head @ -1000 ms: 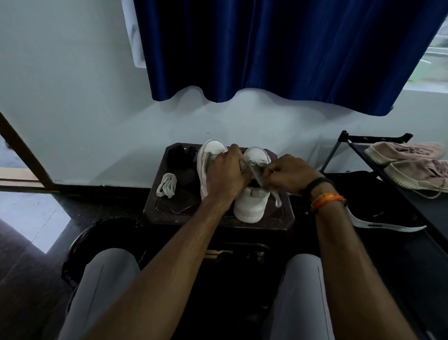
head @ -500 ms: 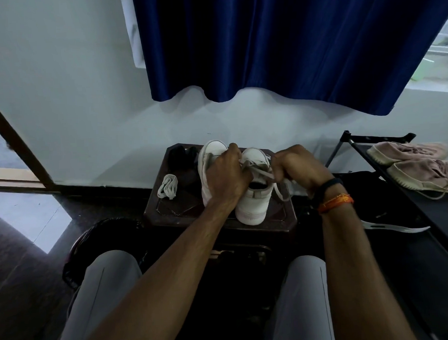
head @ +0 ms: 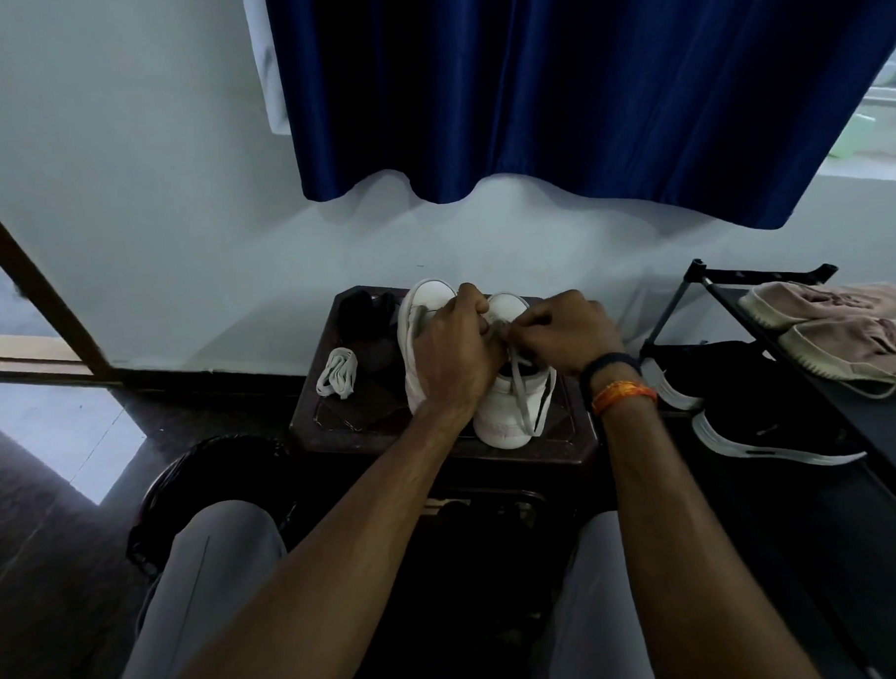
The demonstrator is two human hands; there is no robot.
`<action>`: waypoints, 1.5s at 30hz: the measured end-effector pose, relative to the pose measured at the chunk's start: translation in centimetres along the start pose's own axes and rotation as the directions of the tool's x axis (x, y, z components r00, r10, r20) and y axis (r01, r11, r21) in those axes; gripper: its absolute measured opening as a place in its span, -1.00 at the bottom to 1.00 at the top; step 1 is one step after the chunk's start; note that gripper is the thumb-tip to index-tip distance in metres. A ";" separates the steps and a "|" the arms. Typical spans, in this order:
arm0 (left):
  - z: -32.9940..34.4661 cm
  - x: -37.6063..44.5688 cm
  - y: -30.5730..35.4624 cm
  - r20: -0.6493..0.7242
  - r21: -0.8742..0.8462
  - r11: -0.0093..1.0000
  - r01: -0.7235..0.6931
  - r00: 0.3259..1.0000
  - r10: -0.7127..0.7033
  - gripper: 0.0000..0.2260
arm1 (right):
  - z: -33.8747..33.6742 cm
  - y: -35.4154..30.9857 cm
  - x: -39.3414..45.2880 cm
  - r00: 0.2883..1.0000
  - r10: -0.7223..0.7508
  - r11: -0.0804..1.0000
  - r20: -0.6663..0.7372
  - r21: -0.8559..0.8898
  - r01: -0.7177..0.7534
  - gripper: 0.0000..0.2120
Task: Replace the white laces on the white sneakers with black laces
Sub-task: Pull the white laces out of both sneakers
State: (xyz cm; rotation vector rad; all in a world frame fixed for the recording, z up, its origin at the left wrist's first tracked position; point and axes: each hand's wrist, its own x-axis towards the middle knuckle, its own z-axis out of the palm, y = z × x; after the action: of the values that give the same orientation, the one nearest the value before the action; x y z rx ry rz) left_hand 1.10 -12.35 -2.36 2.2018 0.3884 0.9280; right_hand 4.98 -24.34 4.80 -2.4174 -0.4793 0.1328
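Pinching a loose white lace [head: 521, 387] at the top of the right white sneaker [head: 511, 413] with the right hand [head: 564, 334], fingers curled tight. Curled over the same shoe's top with the left hand [head: 454, 359], touching the right hand's fingertips (cannot tell whether any lace sits inside it). Hanging down the shoe's heel, the lace's two loose ends. Standing just beside it, touching, the left white sneaker [head: 419, 309], half hidden by the left hand. Resting on a dark brown stool [head: 337, 426], both shoes, heels toward the camera. Lying on the stool to the left, a folded bundle of white lace [head: 337, 372]. Behind that bundle, a dark heap [head: 362, 312], maybe the black laces, too dark to tell. Worn on the right wrist, a black band [head: 609, 365] and an orange thread [head: 624, 394]. Off to the right, pink shoes [head: 824, 305] on a black rack [head: 773, 315]. No brand or writing clear enough to read anywhere.
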 end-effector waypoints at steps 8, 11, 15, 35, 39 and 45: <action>0.0 0.0 -0.4 0.041 -0.041 0.999 -0.034 0.999 0.036 -0.77 | 1.6 -0.4 0.7 0.996 0.052 0.998 -0.069 0.035 -0.050 -0.93; 0.0 -0.1 -0.7 0.064 -0.058 0.995 -0.080 0.994 0.084 -0.74 | 1.4 0.0 0.6 0.996 0.062 0.998 -0.062 0.007 -0.061 -0.85; -0.1 0.0 -0.8 0.065 -0.029 0.995 -0.097 0.993 0.098 -0.70 | 0.5 0.1 0.1 0.997 0.043 0.996 -0.066 -0.078 -0.048 -0.84; -0.1 0.7 -0.2 0.169 0.148 0.962 -0.231 0.964 0.205 -0.69 | 0.7 3.7 -0.8 0.959 0.212 0.971 -0.190 0.150 -0.185 -0.81; -0.4 2.0 0.7 0.319 0.196 0.915 -0.354 0.905 0.282 -0.76 | 1.8 3.9 -0.4 0.954 0.162 0.986 -0.253 0.075 -0.148 -0.83; 0.1 3.2 0.9 0.385 0.150 0.911 -0.383 0.872 0.303 -0.84 | 2.3 3.9 -0.5 0.952 0.012 1.000 -0.305 -0.017 -0.018 -0.87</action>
State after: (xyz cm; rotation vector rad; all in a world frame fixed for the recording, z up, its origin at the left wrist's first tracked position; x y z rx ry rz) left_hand 3.46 -11.37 -0.16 2.6412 -0.0868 0.6623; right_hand 5.23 -25.92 0.57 -2.4041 -0.3210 -0.2377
